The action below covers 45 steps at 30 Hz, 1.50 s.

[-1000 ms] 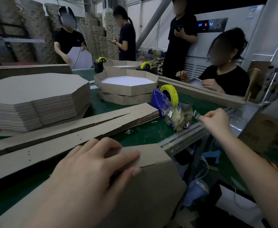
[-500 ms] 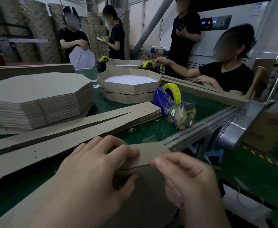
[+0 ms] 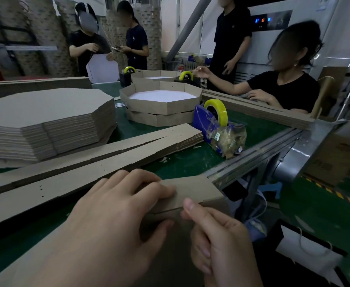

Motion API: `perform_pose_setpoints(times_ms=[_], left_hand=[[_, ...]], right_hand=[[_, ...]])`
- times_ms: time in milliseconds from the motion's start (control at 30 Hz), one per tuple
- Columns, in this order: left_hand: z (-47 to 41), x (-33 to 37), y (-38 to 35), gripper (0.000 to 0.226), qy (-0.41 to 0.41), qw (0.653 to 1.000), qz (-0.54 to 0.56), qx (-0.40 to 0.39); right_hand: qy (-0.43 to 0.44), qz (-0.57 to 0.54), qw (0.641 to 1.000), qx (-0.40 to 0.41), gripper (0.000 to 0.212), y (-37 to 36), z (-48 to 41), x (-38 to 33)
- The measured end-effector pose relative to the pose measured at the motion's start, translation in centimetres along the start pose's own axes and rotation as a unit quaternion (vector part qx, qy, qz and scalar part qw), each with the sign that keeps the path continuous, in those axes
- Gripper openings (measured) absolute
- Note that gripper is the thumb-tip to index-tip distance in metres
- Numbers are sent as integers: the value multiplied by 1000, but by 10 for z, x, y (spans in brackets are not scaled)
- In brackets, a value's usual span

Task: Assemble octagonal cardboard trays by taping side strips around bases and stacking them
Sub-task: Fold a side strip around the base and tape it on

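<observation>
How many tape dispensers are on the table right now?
3. A blue dispenser by the side strips; a black dispenser behind the stacked trays, at a seated person's hand; a second black dispenser further left. Others may be hidden.

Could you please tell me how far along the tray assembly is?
Done: two brown octagonal cardboard trays stand stacked. In hand: left hand and right hand hold a cardboard side strip against a base. Left: the pile of flat octagonal cardboard bases and loose strips.
</observation>
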<state>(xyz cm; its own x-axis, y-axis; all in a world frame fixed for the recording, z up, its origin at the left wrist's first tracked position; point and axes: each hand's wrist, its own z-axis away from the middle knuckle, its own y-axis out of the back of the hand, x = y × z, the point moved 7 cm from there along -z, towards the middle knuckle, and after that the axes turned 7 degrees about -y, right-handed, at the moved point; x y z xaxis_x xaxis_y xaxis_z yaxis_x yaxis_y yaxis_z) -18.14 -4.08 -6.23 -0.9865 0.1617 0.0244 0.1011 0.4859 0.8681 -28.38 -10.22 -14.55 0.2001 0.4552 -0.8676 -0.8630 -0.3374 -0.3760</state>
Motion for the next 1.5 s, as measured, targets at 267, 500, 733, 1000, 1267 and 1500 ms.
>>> perform_pose_setpoints(times_ms=[267, 500, 733, 1000, 1267, 1500], left_hand=[[2, 3, 2, 37, -19, 999, 4, -34], [4, -1, 5, 39, 22, 997, 40, -63], [-6, 8, 7, 38, 113, 992, -38, 35], [-5, 13, 10, 35, 73, 993, -67, 66], [4, 12, 7, 31, 52, 994, -80, 51], [14, 12, -3, 53, 16, 989, -149, -12]], right_hand=[[-32, 22, 998, -49, 41, 2, -2, 5], [-75, 84, 985, -130, 43, 2, -1, 8], [-73, 87, 979, -167, 32, -8, 2, 5], [-54, 176, 969, -168, 26, 3, -4, 0], [156, 218, 962, 38, 32, 38, -3, -34], [240, 362, 901, -19, 28, 32, -32, -38]])
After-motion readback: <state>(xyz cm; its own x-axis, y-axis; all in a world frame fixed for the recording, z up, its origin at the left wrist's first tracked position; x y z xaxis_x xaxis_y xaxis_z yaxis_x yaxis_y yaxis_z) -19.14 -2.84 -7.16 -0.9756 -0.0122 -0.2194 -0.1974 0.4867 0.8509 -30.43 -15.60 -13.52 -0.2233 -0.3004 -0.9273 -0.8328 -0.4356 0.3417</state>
